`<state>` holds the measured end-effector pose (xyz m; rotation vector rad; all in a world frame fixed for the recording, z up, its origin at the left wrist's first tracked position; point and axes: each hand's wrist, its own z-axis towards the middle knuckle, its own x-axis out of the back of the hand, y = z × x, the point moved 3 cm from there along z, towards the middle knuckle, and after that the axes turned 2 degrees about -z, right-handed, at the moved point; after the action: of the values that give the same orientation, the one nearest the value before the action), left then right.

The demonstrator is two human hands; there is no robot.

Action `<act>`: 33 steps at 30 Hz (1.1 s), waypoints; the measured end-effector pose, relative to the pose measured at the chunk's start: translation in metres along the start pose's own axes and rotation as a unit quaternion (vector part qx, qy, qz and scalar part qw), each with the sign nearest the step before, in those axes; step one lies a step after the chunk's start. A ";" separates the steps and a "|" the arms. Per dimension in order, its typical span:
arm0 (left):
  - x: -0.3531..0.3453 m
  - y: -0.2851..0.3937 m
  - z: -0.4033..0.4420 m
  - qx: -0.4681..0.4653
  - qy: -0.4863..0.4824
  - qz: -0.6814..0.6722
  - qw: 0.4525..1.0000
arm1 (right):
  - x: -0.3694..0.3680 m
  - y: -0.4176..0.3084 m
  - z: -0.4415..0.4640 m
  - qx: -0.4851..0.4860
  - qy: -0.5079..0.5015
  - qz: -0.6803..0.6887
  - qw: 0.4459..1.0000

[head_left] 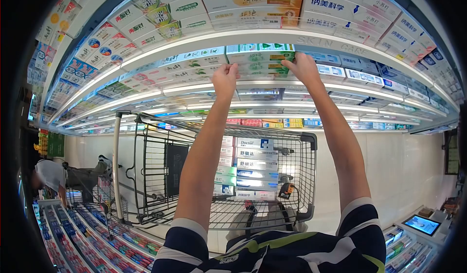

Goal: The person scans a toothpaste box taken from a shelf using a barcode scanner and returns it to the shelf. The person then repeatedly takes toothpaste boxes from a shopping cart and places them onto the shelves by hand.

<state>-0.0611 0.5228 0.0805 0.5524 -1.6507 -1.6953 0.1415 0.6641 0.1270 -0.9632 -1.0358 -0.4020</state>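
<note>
Both arms reach forward to a lit store shelf of toothpaste boxes. My left hand point(225, 80) is at the left front of a stack of green and white boxes point(260, 63), its fingers curled in. At the stack's right side is my right hand point(302, 69), thumb and fingers bent against the edge. Whether either hand grips a box is too small to tell. Below my arms stands a wire shopping cart point(312, 175), holding stacked toothpaste boxes point(257, 166) in white, blue and green.
An upper shelf edge point(243, 36) runs just above my hands, with more boxes on it. Another person point(51, 175) bends at a second cart on the left. A screen point(421, 224) stands at the lower right. Low product racks point(92, 239) lie behind.
</note>
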 end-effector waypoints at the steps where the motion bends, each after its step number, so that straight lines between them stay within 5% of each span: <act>1: 0.000 -0.002 0.002 -0.003 -0.003 0.003 1.000 | 0.000 0.000 0.000 -0.007 -0.010 -0.012 1.000; 33: 0.006 0.003 0.005 -0.053 -0.009 0.050 0.997 | 0.002 -0.003 -0.003 0.019 0.006 -0.047 0.999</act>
<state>-0.0680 0.5226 0.0852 0.3988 -1.5651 -1.7077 0.1419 0.6602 0.1295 -0.8789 -1.0779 -0.4642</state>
